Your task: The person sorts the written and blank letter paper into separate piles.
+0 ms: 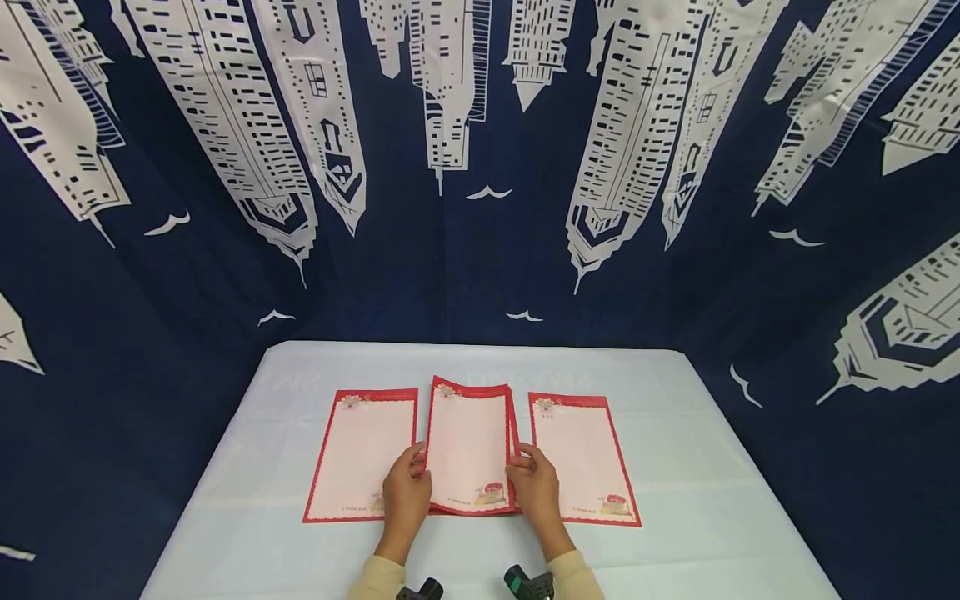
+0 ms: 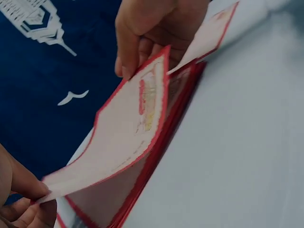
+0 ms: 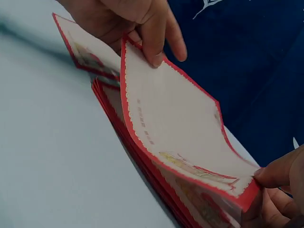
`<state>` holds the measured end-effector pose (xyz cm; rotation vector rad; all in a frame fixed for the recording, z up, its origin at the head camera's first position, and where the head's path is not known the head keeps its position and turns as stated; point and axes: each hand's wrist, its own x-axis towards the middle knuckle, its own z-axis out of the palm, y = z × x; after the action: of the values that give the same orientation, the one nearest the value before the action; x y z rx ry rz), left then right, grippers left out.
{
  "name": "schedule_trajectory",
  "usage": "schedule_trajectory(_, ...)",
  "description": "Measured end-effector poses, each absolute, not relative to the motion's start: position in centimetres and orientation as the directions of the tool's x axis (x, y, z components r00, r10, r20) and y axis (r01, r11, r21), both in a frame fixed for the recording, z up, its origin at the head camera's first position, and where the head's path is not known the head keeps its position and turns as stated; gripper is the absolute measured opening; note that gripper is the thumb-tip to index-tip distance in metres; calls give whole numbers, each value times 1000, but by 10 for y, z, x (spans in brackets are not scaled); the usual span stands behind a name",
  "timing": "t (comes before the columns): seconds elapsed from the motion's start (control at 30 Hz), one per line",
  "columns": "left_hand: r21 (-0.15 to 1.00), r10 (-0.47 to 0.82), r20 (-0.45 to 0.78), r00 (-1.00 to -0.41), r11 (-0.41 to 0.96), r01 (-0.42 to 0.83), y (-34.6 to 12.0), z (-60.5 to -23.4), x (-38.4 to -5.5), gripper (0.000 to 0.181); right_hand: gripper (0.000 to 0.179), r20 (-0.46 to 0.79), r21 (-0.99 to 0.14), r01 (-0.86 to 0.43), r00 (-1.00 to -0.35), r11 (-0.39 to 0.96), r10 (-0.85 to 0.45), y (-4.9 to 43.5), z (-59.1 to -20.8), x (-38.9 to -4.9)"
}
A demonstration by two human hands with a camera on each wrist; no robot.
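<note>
Both the left hand (image 1: 405, 493) and the right hand (image 1: 536, 487) pinch the near corners of the top sheet (image 1: 468, 446), lifted off the middle stack (image 3: 156, 175) on the table (image 1: 712, 500), and an uneven pull could crease it or drag sheets below askew.

Right hand (image 3: 280, 183) pinches near corner of top sheet (image 3: 175, 128), lifted off red-bordered stack (image 3: 142, 156). Left hand (image 3: 128, 21) grips far edge. Pale tablecloth (image 3: 52, 156) beneath, dark blue backdrop (image 3: 251, 66) behind.
</note>
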<state>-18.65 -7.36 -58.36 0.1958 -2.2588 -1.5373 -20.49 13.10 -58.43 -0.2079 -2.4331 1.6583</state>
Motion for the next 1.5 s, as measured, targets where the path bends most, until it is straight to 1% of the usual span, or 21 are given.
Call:
schedule_trajectory(0.13,926,-365,200,-909,374,53,-94,-578,-185,37,35,51,-943,14,-981,331,185,120,-579,-210)
schedule_trajectory(0.27,918,-407,191,-893,397,15,-115,-573,-182,30,30,41,-941,3,-992,339,123,102,-571,-215)
schedule_trajectory(0.43,918,-454,193,-870,396,-4,-145,-570,-179,24,29,25,-947,-7,-998,320,52,71,-568,-219)
schedule_trajectory(0.53,914,-485,180,-856,403,-36,-164,-571,-175,22,29,26,-949,-17,-999,314,23,49,-570,-220)
schedule_trajectory(0.7,894,-554,170,-815,435,-110,-194,-575,-166,22,26,45,-947,-48,-999,317,-15,15,-572,-219)
schedule_trajectory(0.83,870,-575,160,-803,466,-160,-211,-578,-162,21,25,42,-942,-57,-998,330,-52,-4,-573,-218)
schedule_trajectory(1.0,830,-563,194,-803,531,-171,-223,-582,-161,20,25,51,-918,-79,-995,389,-82,-17,-573,-218)
schedule_trajectory(1.17,771,-555,218,-803,602,-207,-223,-584,-162,22,22,62,-880,-102,-993,464,-100,-19,-569,-216)
schedule_trajectory(1.37,738,-552,228,-802,635,-227,-220,-588,-163,26,19,69,-848,-124,-990,515,-125,-17,-565,-212)
schedule_trajectory(1.5,738,-555,229,-799,635,-229,-216,-591,-165,30,24,71,-844,-144,-985,516,-159,-7,-565,-210)
